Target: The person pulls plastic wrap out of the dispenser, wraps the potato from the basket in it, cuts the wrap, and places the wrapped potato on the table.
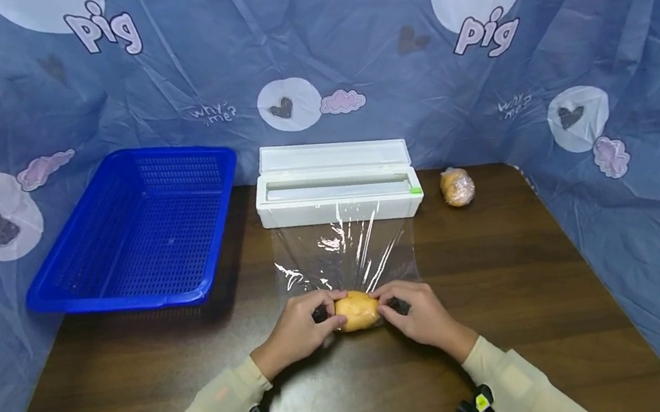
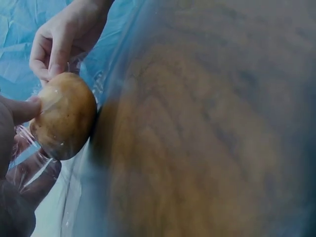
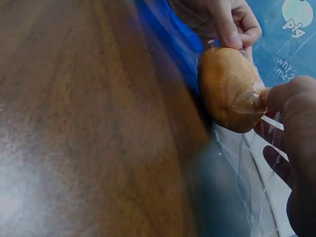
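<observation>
A yellow potato [image 1: 357, 310] lies between both hands near the middle of the table, partly covered by clear cling film [image 1: 344, 249]. My left hand [image 1: 304, 322] grips its left end, thumb on the near side. At the right end, my right hand [image 1: 415, 312] holds it the same way. Both wrist views show film stretched over the potato [image 2: 66, 116] and bunched around the fingers. From the potato the sheet runs back, creased, to a white cling film dispenser box [image 1: 339, 210] with its lid raised.
A blue plastic basket [image 1: 211, 248] stands at the back left of the brown wooden table [image 1: 505, 322]. A film-wrapped potato [image 1: 457, 187] sits right of the dispenser. Blue printed cloth [image 1: 334, 40] hangs behind and along the sides.
</observation>
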A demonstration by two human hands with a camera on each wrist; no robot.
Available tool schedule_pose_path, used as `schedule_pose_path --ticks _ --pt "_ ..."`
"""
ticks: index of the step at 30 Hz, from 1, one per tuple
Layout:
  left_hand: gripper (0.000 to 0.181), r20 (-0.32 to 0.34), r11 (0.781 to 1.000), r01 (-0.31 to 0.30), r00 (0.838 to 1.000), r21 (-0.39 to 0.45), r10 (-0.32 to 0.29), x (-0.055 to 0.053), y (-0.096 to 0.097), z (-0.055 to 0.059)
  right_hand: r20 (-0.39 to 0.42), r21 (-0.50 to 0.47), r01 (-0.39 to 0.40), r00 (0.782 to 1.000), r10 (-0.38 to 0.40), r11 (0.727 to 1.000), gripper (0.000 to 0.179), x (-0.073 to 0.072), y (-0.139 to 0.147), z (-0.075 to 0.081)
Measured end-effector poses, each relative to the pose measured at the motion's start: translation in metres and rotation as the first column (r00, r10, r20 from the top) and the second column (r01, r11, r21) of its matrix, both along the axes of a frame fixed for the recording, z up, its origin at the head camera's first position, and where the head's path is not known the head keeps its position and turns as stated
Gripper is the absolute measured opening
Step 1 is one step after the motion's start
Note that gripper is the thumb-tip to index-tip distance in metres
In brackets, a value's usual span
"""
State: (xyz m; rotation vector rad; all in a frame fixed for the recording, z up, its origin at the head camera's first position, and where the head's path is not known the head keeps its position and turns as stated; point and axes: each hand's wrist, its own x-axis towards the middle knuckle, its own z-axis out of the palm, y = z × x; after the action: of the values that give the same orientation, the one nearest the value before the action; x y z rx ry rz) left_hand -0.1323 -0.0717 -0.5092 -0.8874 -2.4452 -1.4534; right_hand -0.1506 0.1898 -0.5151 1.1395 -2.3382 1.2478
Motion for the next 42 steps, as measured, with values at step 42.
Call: schedule_pose_path --ticks 42 --pt "0.015 0.142 0.990 0.138 0.980 -0.001 -0.137 -0.024 -0.008 0.009 0.145 0.231 0.044 0.986 -0.079 0.972 0.033 0.007 -0.012 0.032"
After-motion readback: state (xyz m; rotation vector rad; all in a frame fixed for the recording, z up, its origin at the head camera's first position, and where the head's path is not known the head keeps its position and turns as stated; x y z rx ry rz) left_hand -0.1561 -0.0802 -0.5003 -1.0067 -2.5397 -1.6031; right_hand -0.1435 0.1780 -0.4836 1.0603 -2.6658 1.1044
